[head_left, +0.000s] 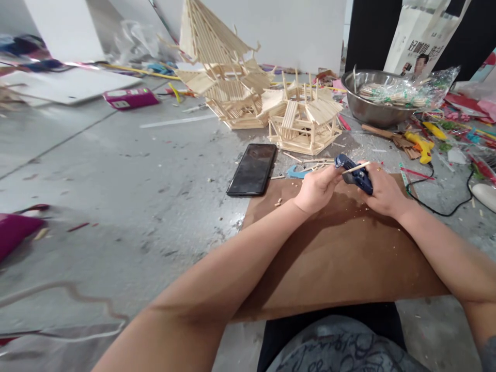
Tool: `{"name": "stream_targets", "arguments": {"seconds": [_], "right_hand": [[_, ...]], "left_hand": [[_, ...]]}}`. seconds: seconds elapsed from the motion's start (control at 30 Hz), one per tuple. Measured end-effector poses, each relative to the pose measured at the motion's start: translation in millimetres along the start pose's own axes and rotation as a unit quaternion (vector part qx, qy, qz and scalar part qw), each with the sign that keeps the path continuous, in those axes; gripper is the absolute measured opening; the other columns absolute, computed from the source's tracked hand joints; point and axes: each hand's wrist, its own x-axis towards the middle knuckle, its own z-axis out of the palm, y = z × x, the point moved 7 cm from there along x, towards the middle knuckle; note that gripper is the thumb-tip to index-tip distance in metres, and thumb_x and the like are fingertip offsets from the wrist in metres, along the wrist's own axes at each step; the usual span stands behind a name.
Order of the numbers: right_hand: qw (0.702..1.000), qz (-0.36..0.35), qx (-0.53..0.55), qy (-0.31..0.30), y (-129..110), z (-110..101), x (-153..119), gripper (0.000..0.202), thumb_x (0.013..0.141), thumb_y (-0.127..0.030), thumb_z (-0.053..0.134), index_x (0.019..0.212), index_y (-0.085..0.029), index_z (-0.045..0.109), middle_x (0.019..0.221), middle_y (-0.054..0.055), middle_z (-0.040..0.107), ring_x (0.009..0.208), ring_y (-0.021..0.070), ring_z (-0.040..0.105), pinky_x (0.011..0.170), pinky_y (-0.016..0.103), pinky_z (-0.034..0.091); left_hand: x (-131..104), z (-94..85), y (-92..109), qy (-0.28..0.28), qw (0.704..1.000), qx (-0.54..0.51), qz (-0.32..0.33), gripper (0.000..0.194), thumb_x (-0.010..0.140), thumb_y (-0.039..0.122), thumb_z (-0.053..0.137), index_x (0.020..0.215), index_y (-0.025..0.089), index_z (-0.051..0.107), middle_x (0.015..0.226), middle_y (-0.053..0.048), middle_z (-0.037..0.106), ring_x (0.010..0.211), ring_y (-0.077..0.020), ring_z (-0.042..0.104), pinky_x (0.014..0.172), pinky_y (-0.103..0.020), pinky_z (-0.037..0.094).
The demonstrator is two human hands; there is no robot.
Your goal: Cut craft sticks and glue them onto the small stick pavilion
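Jutting from pinching left grip (pixel 320 187), pale stick (pixel 357 168) crosses blue tool (pixel 363 180) (right grip (pixel 383 190) clamped round tool).

The stick (pixel 361 166) and tower (pixel 232 92) look like bare, matt wood; the phone (pixel 251 170) is smooth and glossy, the bowl (pixel 374 112) shiny metal, the board (pixel 333 268) matt, the glue gun (pixel 422 146) plastic.

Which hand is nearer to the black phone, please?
Left. The left hand is just right of the black phone, while the right hand is farther to its right, holding the blue tool.
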Motion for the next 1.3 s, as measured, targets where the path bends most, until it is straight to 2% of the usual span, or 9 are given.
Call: {"name": "stream_targets", "arguments": {"seconds": [0.17, 0.3, 0.4, 0.5, 0.6, 0.67, 1.0, 1.2, 1.3], "right_hand": [[1.0, 0.006, 0.006, -0.006, 1, 0, 0, 0.047, 0.078, -0.033, 0.043, 0.121, -0.018, 0.03, 0.113, 0.015, 0.052, 0.105, 0.0274, 0.048, 0.086, 0.044, 0.039], [1.0, 0.025, 0.004, -0.007, 6, 1, -1, 0.048, 0.076, -0.027, 0.044, 0.121, -0.018, 0.032, 0.113, 0.015, 0.052, 0.103, 0.0273, 0.05, 0.083, 0.043, 0.04], [0.999, 0.046, -0.013, -0.002, 9, 0, -2, 0.052, 0.072, -0.021, 0.045, 0.122, -0.016, 0.031, 0.114, 0.016, 0.051, 0.103, 0.028, 0.049, 0.083, 0.044, 0.04], [0.998, 0.056, -0.02, -0.004, 11, -4, -2, 0.055, 0.069, -0.019, 0.046, 0.122, -0.016, 0.031, 0.114, 0.016, 0.05, 0.105, 0.0279, 0.049, 0.083, 0.044, 0.041], [0.999, 0.011, 0.015, -0.039, 8, -4, 0, 0.055, 0.067, -0.016, 0.046, 0.12, -0.018, 0.031, 0.114, 0.013, 0.05, 0.106, 0.0261, 0.048, 0.085, 0.042, 0.04], [0.997, -0.013, 0.039, -0.06, 7, -2, 0, 0.056, 0.066, -0.015, 0.046, 0.12, -0.02, 0.031, 0.114, 0.012, 0.051, 0.105, 0.0249, 0.049, 0.085, 0.042, 0.041], [0.998, 0.038, -0.024, -0.032, 11, -1, -1, 0.054, 0.068, -0.02, 0.047, 0.12, -0.021, 0.032, 0.115, 0.012, 0.052, 0.102, 0.0277, 0.051, 0.082, 0.044, 0.04], [0.997, 0.046, -0.061, -0.032, 11, -2, -2, 0.05, 0.069, -0.022, 0.047, 0.117, -0.014, 0.037, 0.111, 0.015, 0.055, 0.098, 0.0286, 0.053, 0.078, 0.041, 0.042], [0.995, 0.051, -0.077, -0.034, 11, -2, -3, 0.049, 0.071, -0.026, 0.046, 0.117, -0.014, 0.037, 0.109, 0.015, 0.057, 0.095, 0.0294, 0.054, 0.074, 0.04, 0.042]], "left_hand": [[1, 1.9, -5, -0.015, 0.995, -0.074, -0.064, 0.031, 0.085, 0.037, 0.038, 0.087, 0.015, 0.06, 0.066, -0.003, 0.058, 0.057, -0.0105, 0.051, 0.054, -0.022, 0.039], [8, 4.5, -2, -0.034, 0.977, -0.174, -0.123, 0.035, 0.081, 0.047, 0.042, 0.08, 0.016, 0.059, 0.062, 0.0, 0.054, 0.057, -0.009, 0.046, 0.054, -0.021, 0.037], [11, 8.4, -2, -0.05, 0.95, -0.251, -0.177, 0.039, 0.076, 0.054, 0.045, 0.074, 0.017, 0.057, 0.056, 0.002, 0.047, 0.052, -0.0077, 0.04, 0.049, -0.021, 0.034], [9, 15.6, -3, -0.085, 0.91, -0.334, -0.232, 0.04, 0.072, 0.057, 0.049, 0.066, 0.017, 0.051, 0.047, 0.006, 0.034, 0.043, -0.0058, 0.03, 0.042, -0.021, 0.025], [6, 22.2, -3, -0.127, 0.873, -0.393, -0.26, 0.041, 0.069, 0.056, 0.053, 0.062, 0.017, 0.045, 0.044, 0.008, 0.027, 0.039, -0.0044, 0.022, 0.039, -0.021, 0.017], [4, 24.5, -3, -0.142, 0.859, -0.411, -0.27, 0.04, 0.069, 0.055, 0.055, 0.062, 0.017, 0.045, 0.043, 0.008, 0.026, 0.038, -0.004, 0.021, 0.039, -0.021, 0.015], [4, 27.3, -7, -0.162, 0.811, -0.467, -0.313, 0.038, 0.063, 0.049, 0.063, 0.059, 0.016, 0.044, 0.042, 0.009, 0.026, 0.037, -0.0027, 0.019, 0.039, -0.021, 0.011], [-1, 31.9, -7, -0.189, 0.756, -0.517, -0.354, 0.034, 0.063, 0.042, 0.065, 0.058, 0.015, 0.044, 0.039, 0.01, 0.025, 0.034, -0.0016, 0.016, 0.037, -0.019, 0.008], [-4, 34.3, -7, -0.205, 0.726, -0.54, -0.373, 0.03, 0.064, 0.039, 0.065, 0.06, 0.015, 0.046, 0.037, 0.01, 0.024, 0.033, -0.0016, 0.016, 0.036, -0.017, 0.009]]}}
